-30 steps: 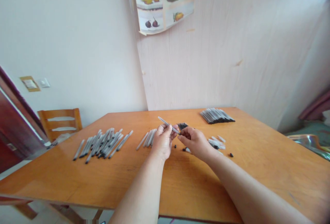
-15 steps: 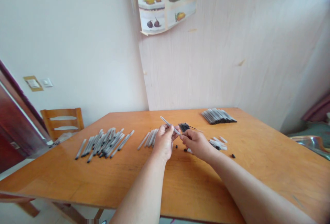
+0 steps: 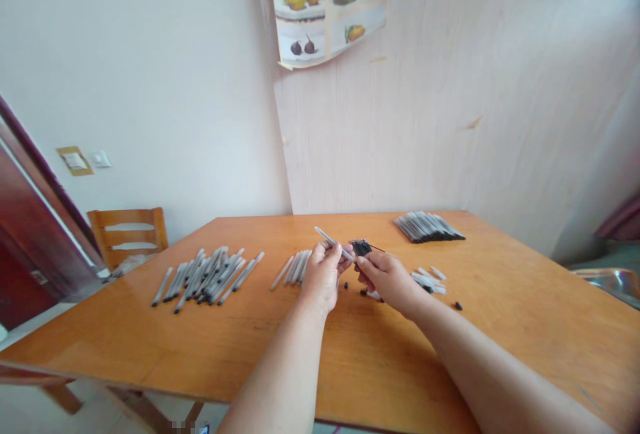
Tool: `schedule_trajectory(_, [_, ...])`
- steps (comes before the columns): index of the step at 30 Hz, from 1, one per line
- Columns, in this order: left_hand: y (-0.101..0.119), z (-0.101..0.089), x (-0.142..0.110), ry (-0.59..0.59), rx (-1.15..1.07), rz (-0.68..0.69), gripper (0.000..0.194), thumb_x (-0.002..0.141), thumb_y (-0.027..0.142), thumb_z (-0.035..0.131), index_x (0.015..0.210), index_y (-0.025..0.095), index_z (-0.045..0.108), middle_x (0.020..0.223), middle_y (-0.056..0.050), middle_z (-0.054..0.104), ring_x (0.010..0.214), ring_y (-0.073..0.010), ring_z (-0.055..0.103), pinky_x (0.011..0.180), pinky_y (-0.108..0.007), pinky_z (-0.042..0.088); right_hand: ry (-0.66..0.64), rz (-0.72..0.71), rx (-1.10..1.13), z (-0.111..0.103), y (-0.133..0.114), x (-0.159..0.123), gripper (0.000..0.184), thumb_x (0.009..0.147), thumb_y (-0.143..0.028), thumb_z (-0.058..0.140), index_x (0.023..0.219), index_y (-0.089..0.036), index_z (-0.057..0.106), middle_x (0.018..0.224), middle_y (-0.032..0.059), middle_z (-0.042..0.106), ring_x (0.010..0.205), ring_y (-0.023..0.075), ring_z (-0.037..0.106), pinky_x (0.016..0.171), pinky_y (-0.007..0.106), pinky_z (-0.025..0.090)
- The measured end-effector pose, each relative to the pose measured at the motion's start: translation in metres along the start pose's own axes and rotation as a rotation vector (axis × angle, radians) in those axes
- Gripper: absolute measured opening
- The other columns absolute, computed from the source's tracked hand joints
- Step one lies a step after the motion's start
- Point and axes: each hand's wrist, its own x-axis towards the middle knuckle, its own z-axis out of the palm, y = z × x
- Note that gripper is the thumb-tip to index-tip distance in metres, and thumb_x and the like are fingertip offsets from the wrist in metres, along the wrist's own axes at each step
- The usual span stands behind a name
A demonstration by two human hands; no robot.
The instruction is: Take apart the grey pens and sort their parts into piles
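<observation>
A translucent pale pen barrel [image 3: 325,236] is held above the middle of the table, slanting from upper left to lower right. My left hand [image 3: 321,274] is closed round its middle, thumb on top. At the barrel's lower right end, the fingers of my right hand [image 3: 387,277] are pinched together; whether a small part is also between them is hidden. Behind the hands lies a bunch of thin black-ended refills [image 3: 361,247]. Several pale barrels [image 3: 295,267] lie just left of my left hand. White and clear caps [image 3: 429,281] lie beside my right hand.
On the left of the wooden table [image 3: 150,347] is a loose heap of pens with black ends [image 3: 210,277]. A neat stack of pens [image 3: 429,226] lies at the back right. Small black plugs [image 3: 459,306] are scattered nearby. A wooden chair [image 3: 127,234] stands beyond the left edge.
The view has shifted slightly, so everything sits a little further right. Both hands keep their hold on the barrel, with the right fingers still at its lower end.
</observation>
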Motion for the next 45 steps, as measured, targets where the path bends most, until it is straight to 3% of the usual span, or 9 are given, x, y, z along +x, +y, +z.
schedule_trajectory(4, [-0.001,0.000,0.000,0.009,-0.004,0.001,0.026,0.074,0.031,0.071,0.087,0.017,0.053,0.086,-0.006,0.070,0.082,-0.0169,0.066,0.076,-0.032,0.051,0.081,-0.046,0.007,-0.001,-0.001,0.000,0.035,0.077,-0.053,0.059,0.078,-0.019,0.051,0.060,-0.0036,0.051,0.051,0.0096,0.046,0.047,0.022,0.035])
schedule_trajectory(8, [-0.001,-0.001,0.001,0.009,-0.017,0.000,0.025,0.075,0.030,0.071,0.087,0.017,0.052,0.086,-0.006,0.070,0.082,-0.0165,0.067,0.076,-0.032,0.051,-0.051,0.032,0.043,-0.001,-0.002,-0.001,0.037,0.084,-0.054,0.047,0.077,-0.018,0.053,0.061,-0.0016,0.054,0.046,0.0087,0.044,0.044,0.022,0.033])
schedule_trajectory(12, [-0.001,0.000,0.001,0.019,-0.007,0.007,0.025,0.076,0.029,0.070,0.087,0.017,0.053,0.085,-0.006,0.070,0.081,-0.0164,0.067,0.075,-0.031,0.051,0.047,-0.031,0.032,-0.001,-0.004,-0.002,0.033,0.077,-0.050,0.061,0.079,-0.019,0.051,0.059,-0.0046,0.049,0.050,0.0087,0.044,0.046,0.020,0.032])
schedule_trajectory(16, [0.000,0.000,0.000,0.024,-0.018,-0.005,0.026,0.074,0.030,0.072,0.086,0.017,0.052,0.085,-0.006,0.070,0.081,-0.0162,0.067,0.076,-0.031,0.051,-0.034,0.036,0.019,-0.001,-0.004,-0.002,0.036,0.084,-0.053,0.048,0.075,-0.018,0.051,0.058,-0.0029,0.051,0.047,0.0093,0.044,0.044,0.022,0.032])
schedule_trajectory(20, [0.001,0.000,0.000,0.040,-0.016,0.001,0.024,0.076,0.028,0.070,0.087,0.017,0.052,0.086,-0.006,0.070,0.080,-0.0154,0.067,0.076,-0.030,0.051,0.029,-0.060,-0.005,-0.001,0.001,-0.001,0.028,0.078,-0.045,0.059,0.076,-0.019,0.049,0.057,-0.0057,0.046,0.050,0.0083,0.042,0.046,0.020,0.031])
schedule_trajectory(30, [0.007,-0.004,0.006,0.165,-0.101,-0.014,0.014,0.080,0.021,0.065,0.086,0.017,0.052,0.084,-0.006,0.070,0.075,-0.0120,0.067,0.072,-0.024,0.049,-0.047,0.110,0.023,-0.016,-0.013,-0.004,0.021,0.081,-0.040,0.052,0.076,-0.020,0.050,0.059,-0.0038,0.053,0.048,0.0082,0.045,0.046,0.020,0.033])
schedule_trajectory(35, [0.009,-0.013,0.015,0.265,-0.130,0.000,0.009,0.084,0.017,0.059,0.083,0.017,0.051,0.079,-0.005,0.069,0.070,-0.0114,0.067,0.069,-0.024,0.050,0.073,0.128,-0.416,-0.031,0.005,0.006,0.015,0.077,-0.032,0.052,0.070,-0.019,0.054,0.058,-0.0014,0.054,0.054,0.0111,0.047,0.048,0.022,0.028])
schedule_trajectory(39, [0.008,-0.017,0.018,0.296,-0.117,0.000,0.008,0.084,0.017,0.058,0.083,0.017,0.050,0.078,-0.005,0.069,0.069,-0.0113,0.066,0.068,-0.024,0.050,0.052,0.133,-0.684,-0.036,0.012,0.009,0.011,0.072,-0.029,0.057,0.072,-0.019,0.060,0.064,0.0016,0.060,0.059,0.0133,0.050,0.051,0.024,0.027])
schedule_trajectory(45, [0.003,-0.012,0.012,0.176,-0.038,-0.030,0.014,0.080,0.020,0.063,0.087,0.017,0.052,0.085,-0.007,0.069,0.074,-0.0130,0.067,0.069,-0.025,0.050,0.048,-0.107,-0.478,-0.017,-0.002,0.001,0.034,0.088,-0.044,0.042,0.074,-0.018,0.059,0.063,-0.0002,0.057,0.059,0.0118,0.049,0.053,0.023,0.030])
